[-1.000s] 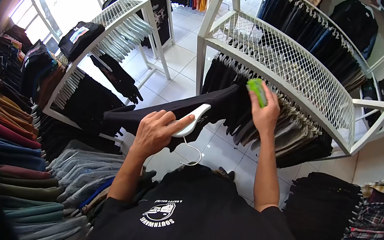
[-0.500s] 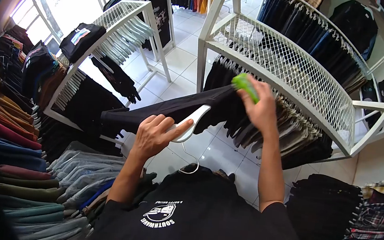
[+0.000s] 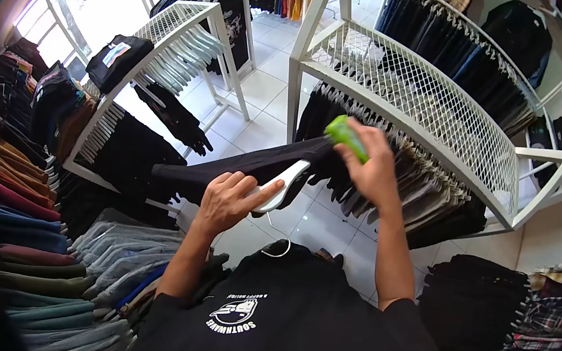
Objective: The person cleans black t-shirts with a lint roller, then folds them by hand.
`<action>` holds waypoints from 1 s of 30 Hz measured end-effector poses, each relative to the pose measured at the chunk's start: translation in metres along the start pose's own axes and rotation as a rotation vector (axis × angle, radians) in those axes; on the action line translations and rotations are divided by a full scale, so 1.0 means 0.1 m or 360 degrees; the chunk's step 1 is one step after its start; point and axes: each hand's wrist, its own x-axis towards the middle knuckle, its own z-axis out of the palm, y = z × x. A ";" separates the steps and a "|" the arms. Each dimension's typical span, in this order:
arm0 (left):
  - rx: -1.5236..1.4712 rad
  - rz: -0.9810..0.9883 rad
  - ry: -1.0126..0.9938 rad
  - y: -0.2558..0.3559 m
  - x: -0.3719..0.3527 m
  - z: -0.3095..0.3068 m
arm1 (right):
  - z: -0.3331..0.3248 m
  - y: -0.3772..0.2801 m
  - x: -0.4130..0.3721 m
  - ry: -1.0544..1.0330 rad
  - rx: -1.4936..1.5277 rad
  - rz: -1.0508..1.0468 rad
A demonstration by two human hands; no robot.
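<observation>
My left hand (image 3: pixel 225 204) is closed around a white clothes hanger (image 3: pixel 285 186), index finger stretched along its arm. The hanger's metal hook points down toward my chest. From it a black garment (image 3: pixel 241 169) stretches out to both sides in front of me. In my right hand (image 3: pixel 374 167) is a bright green hand-sized tool (image 3: pixel 345 138), whose exact kind is hidden by the grip. It is right at the garment's right end.
A white mesh-topped rack (image 3: pixel 425 81) with clothes on hangers stands ahead right. Another white rack (image 3: pixel 174 23) is ahead left. Coloured garments (image 3: pixel 26 219) hang close on my left; black ones (image 3: pixel 475 302) and plaid shirts (image 3: pixel 544 323) hang on my right. White tiles (image 3: pixel 265 89) cover the floor.
My right hand has moved left and slightly down with the green tool. The garment's right part has shifted a little; my left hand stays nearly in place on the hanger.
</observation>
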 end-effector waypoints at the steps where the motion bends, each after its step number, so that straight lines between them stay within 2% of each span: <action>1: -0.0051 0.0018 -0.0015 0.01 0.05 -0.01 | 0.02 -0.16 -0.03 -0.0140 0.0060 -0.0074; 3: -0.0039 0.0067 0.0002 0.00 0.09 -0.03 | 0.06 -0.04 -0.03 -0.0316 0.0061 -0.0080; 7: -0.0236 -0.0217 0.0100 -0.08 0.03 -0.08 | 0.12 1.03 -0.04 0.0212 -0.0511 0.0330; 9: -0.0506 -0.0576 0.0230 -0.06 0.14 -0.16 | 0.13 1.05 -0.08 0.0584 -0.0315 0.0057; 10: -0.0742 -0.0809 0.0388 -0.09 0.14 -0.06 | 0.16 0.88 -0.08 0.0593 -0.0151 0.0130; 11: -0.0903 -0.1037 0.0364 -0.11 0.16 -0.06 | 0.26 0.68 -0.10 0.0605 0.0011 0.0220; 13: -0.1266 -0.1391 0.0228 -0.18 0.26 -0.13 | 0.61 0.38 -0.15 0.0728 -0.0081 -0.0108; 14: -0.1393 -0.1320 0.0315 -0.23 0.28 -0.03 | 0.86 0.28 -0.22 0.0793 0.0024 -0.0165; 15: -0.1395 -0.1302 0.0311 -0.25 0.35 -0.05 | 1.10 0.27 -0.32 0.0744 0.0064 -0.0301; 16: -0.1612 -0.1431 0.0276 -0.26 0.43 -0.10 | 1.32 0.24 -0.43 0.0599 0.0038 -0.0414; 17: -0.1826 -0.1563 0.0240 -0.26 0.50 -0.14 | 1.59 0.31 -0.61 0.0216 -0.0013 -0.0413; 18: -0.1882 -0.1554 0.0290 -0.27 0.56 -0.14 | 1.68 0.26 -0.72 -0.0243 0.0023 -0.0396; 21: -0.1709 -0.1476 0.0431 -0.31 0.57 -0.11 | 1.50 0.00 -0.81 -0.0306 0.0149 -0.0502; 22: -0.1709 -0.1504 0.0391 -0.31 0.57 -0.17 | 1.42 -0.06 -0.77 -0.0057 0.0179 -0.0492; 23: -0.1710 -0.1511 0.0395 -0.30 0.58 -0.20 | 1.30 -0.08 -0.69 -0.0065 0.0179 -0.0493; 25: -0.1800 -0.1539 0.0307 -0.26 0.56 -0.23 | 1.00 -0.05 -0.36 0.0490 0.0017 -0.0720; 27: -0.1796 -0.1547 0.0301 -0.26 0.50 -0.21 | 0.80 0.32 -0.05 0.0763 -0.0229 -0.0738; 29: -0.1787 -0.1546 0.0301 -0.28 0.45 -0.23 | 0.66 0.66 0.15 0.0932 -0.0331 -0.0073; 30: -0.1765 -0.1546 0.0330 -0.30 0.43 -0.26 | 0.60 0.86 0.15 0.0994 -0.0317 0.0119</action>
